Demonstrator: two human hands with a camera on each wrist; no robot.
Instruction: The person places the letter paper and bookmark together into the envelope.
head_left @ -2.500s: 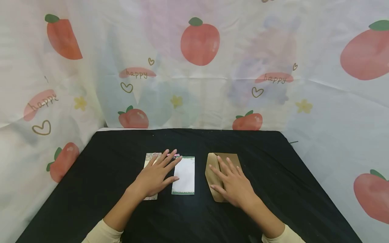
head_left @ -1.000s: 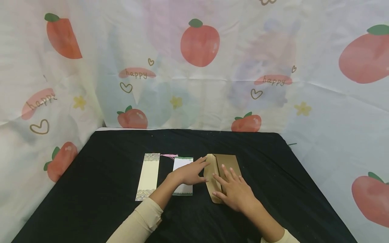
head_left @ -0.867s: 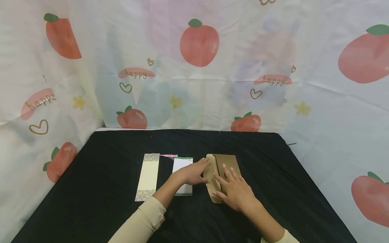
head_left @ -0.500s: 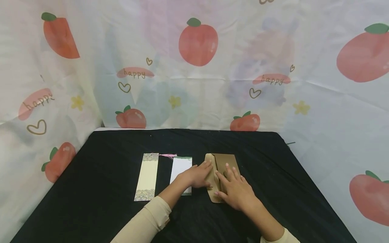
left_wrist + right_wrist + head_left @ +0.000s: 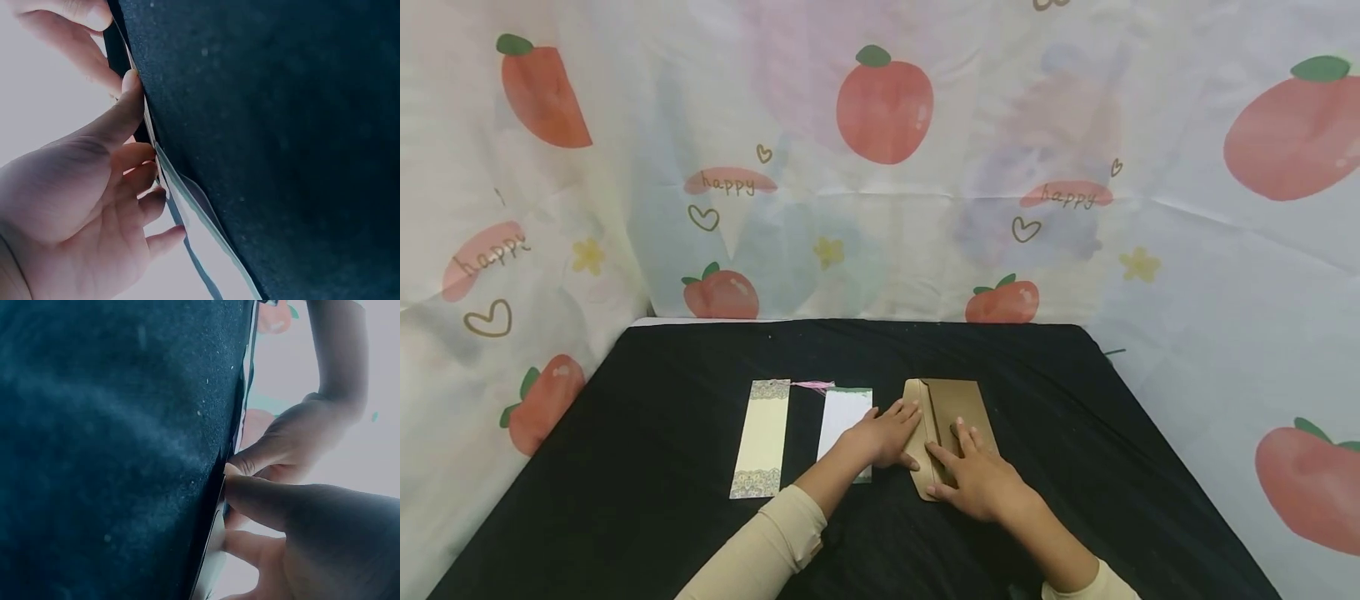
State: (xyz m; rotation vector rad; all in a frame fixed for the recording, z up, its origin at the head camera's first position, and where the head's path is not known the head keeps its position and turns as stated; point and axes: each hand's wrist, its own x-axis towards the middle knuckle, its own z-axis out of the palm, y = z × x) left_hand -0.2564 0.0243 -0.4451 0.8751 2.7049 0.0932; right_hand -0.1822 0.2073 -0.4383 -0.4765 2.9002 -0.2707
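A brown paper envelope [image 5: 957,398] lies on the black cloth with its flap [image 5: 916,396] folded out to the left. My left hand [image 5: 883,437] rests its fingers on that flap, the thumb lower down at its edge. Over the envelope's lower part lies my right hand [image 5: 981,483], fingers touching the paper and thumb near the flap's fold. In the left wrist view, the left hand [image 5: 94,194] has its fingertips against the envelope's edge. The right wrist view shows the right hand [image 5: 275,512] touching the envelope [image 5: 214,550] side-on.
A white card with green borders [image 5: 844,410] lies partly under my left wrist and forearm. Left of it is a cream bookmark [image 5: 762,437] with patterned ends and a pink tassel [image 5: 812,386]. Black cloth [image 5: 625,467] covers the table; a fruit-printed curtain [image 5: 880,242] surrounds it.
My left hand has moved from over the bookmark and white card to the right, onto the envelope flap. My right hand stays on the envelope, its fingers shifted slightly lower.
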